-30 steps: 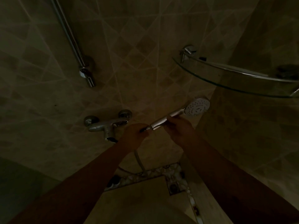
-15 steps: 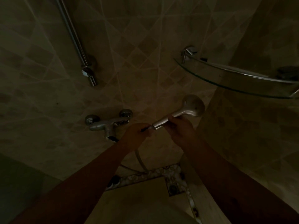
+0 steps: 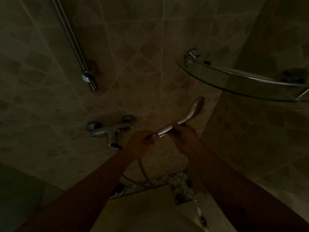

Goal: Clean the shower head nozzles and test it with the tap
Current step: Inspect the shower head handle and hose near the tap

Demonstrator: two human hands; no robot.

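A chrome shower head (image 3: 192,113) points up and to the right, seen edge-on, so its nozzle face is hidden. My right hand (image 3: 184,138) grips its handle. My left hand (image 3: 140,143) is closed on the hose end (image 3: 151,136) right at the handle's base. The pale hose (image 3: 143,171) hangs down below my left hand. The chrome tap (image 3: 110,131) is fixed to the wall just left of my left hand, and neither hand touches it.
A chrome slide rail (image 3: 73,42) runs down the tiled wall at upper left. A glass corner shelf (image 3: 234,86) juts out at upper right, close above the shower head. A floor drain (image 3: 179,195) lies below between my forearms. The light is very dim.
The shower head has been rotated in my hands: its white nozzle face showed one second ago, then its back, and now only its edge. Both hands kept their places.
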